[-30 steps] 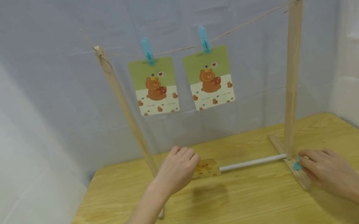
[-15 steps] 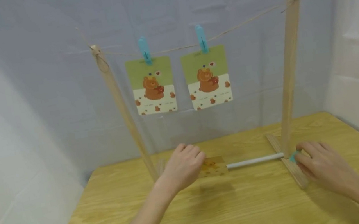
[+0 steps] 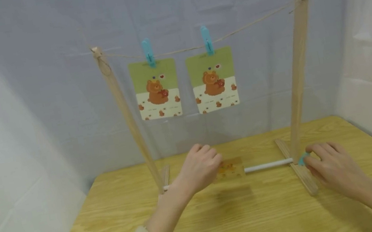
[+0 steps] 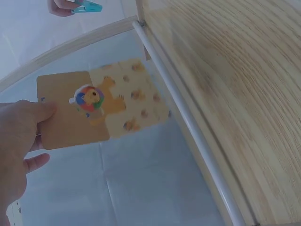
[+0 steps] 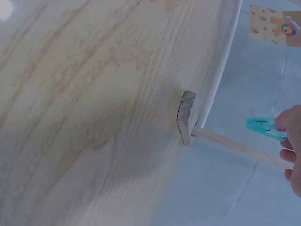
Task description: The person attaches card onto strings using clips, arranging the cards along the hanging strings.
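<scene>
My left hand [image 3: 200, 169] pinches an orange-brown card [image 4: 73, 110] by its top edge between thumb and fingers. A bear with a colourful ball is printed on this card, which hangs in front of the white rod. In my right hand [image 3: 335, 169], thumb and fingers pinch a blue clothespin [image 5: 265, 128] close to the right post's foot. Two green and white bear cards, a left card [image 3: 156, 90] and a right card [image 3: 212, 80], hang from the twine [image 3: 248, 25]. A left blue clothespin [image 3: 148, 52] and a right blue clothespin [image 3: 207, 41] clip them there.
The twine runs between a left wooden post [image 3: 126, 113] and a taller-looking right wooden post [image 3: 299, 76]. Low down, a white rod [image 3: 268, 165] joins their wooden feet, such as the right foot [image 3: 303, 178]. All stand on a wood-grain table [image 3: 255, 219], with pale cloth [image 3: 70, 110] around.
My left hand has moved to the right along the rod with the orange-brown card. The right hand keeps its pinch on the clothespin and has barely moved. The view has shifted slightly.
</scene>
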The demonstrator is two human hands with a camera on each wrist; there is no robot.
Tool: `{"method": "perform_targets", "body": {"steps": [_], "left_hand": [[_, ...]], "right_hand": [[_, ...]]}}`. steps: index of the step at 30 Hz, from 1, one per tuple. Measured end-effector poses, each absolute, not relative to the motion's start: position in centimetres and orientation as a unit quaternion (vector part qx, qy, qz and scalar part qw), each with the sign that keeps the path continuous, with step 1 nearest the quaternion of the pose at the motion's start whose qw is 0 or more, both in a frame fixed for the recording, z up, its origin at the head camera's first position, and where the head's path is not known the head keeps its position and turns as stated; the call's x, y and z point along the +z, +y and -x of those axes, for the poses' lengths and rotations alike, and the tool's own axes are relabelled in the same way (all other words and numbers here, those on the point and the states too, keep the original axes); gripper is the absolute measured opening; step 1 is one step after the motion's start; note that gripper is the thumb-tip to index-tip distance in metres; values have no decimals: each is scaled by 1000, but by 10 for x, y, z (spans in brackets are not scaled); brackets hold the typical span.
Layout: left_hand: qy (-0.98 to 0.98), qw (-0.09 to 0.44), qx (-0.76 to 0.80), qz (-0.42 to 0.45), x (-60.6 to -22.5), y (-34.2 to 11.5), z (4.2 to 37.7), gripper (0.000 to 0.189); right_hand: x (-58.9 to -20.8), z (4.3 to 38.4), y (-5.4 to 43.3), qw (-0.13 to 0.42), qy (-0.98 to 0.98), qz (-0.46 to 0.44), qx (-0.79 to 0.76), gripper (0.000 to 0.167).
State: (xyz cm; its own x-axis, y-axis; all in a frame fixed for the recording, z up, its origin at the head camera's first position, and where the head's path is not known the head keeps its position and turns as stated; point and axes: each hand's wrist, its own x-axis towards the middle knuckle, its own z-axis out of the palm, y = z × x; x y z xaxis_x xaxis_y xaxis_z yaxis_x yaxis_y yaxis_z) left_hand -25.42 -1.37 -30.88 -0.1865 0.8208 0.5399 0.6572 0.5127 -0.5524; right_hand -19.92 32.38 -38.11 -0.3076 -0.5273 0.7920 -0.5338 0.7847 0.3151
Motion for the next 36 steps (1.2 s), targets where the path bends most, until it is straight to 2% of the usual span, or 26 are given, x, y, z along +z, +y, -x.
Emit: {"method": "perform_targets", "body": {"steps": [17, 31, 36], "left_hand": [[-778, 380, 127, 485, -306, 23, 251, 10], [-768, 397, 109, 490, -310, 44, 252, 8], [-760, 418, 98, 488, -306, 50, 255, 10]], "right_hand": [[-380, 198, 326, 476, -815, -330, 9, 47], [-380, 198, 329, 472, -817, -331, 9, 48], [-380, 200, 329, 486, -805, -341, 16, 48]]}}
